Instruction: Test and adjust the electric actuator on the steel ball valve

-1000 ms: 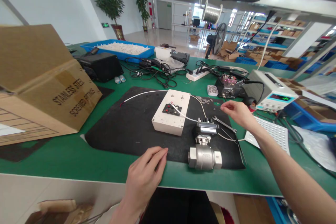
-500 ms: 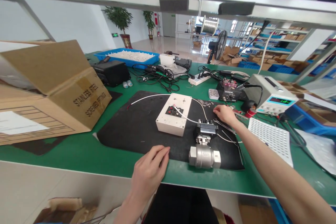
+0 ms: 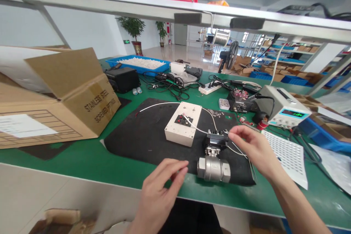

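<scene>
A steel ball valve (image 3: 214,168) stands at the mat's front edge with a black actuator (image 3: 216,140) on top. My right hand (image 3: 251,148) is just right of the actuator, thumb and forefinger pinched together; anything between them is too small to make out. The jaw of a wrench (image 3: 225,131) shows by these fingertips, its shaft partly hidden by the hand. Left of the valve, my left hand (image 3: 164,186) hovers over the front edge, fingers curved, thumb slightly apart from the forefinger, nothing visible in it. A white cable links the actuator to a cream box (image 3: 179,137) with red and black terminals.
Small rings (image 3: 215,113) lie on the black mat (image 3: 137,135). An open cardboard box (image 3: 82,106) occupies the left side. A power supply (image 3: 285,108) and a perforated white sheet (image 3: 287,157) are on the right. Overhead runs a shelf (image 3: 153,9).
My right hand has come back from beside the small rings to the actuator's right side. My left hand has lifted slightly and moved right, its thumb and forefinger parting. The view has tilted up.
</scene>
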`<state>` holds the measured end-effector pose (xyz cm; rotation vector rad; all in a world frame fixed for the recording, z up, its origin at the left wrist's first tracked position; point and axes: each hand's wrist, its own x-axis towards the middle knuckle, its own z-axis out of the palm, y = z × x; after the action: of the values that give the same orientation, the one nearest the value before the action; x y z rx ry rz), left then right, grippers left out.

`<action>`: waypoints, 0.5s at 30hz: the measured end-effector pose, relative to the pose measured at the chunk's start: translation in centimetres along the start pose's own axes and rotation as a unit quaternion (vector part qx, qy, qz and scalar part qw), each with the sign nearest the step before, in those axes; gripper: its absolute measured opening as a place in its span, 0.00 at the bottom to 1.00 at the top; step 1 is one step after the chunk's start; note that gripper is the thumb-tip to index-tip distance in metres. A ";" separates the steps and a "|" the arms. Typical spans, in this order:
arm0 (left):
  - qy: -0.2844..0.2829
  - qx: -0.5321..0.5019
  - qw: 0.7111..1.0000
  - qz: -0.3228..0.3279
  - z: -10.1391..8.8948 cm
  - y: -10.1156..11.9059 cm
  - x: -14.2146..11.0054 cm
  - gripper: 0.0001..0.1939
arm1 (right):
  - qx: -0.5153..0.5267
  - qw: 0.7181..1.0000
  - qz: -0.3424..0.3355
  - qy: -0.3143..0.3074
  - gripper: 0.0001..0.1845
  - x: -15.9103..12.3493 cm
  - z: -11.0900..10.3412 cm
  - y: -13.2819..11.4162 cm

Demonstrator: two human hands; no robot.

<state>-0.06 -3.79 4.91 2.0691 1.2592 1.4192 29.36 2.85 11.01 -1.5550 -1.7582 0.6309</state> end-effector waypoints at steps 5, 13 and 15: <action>-0.047 -0.184 0.982 -0.002 2.5 5.4 0.4 0.11 | 0.255 0.955 0.073 -0.135 0.14 -9.5 2.8 -3.0; -0.055 -0.277 0.959 -0.038 4.1 5.9 -1.8 0.05 | 0.461 0.852 0.212 -0.131 0.18 -13.0 5.6 -1.8; -0.068 -0.278 0.956 -0.058 3.8 5.9 -1.8 0.04 | 0.488 0.833 0.220 -0.136 0.18 -13.1 6.0 -1.7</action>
<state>5.87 -7.77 6.16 1.6475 0.7899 1.3550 24.22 -9.81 6.06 -1.1084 -0.9002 1.7209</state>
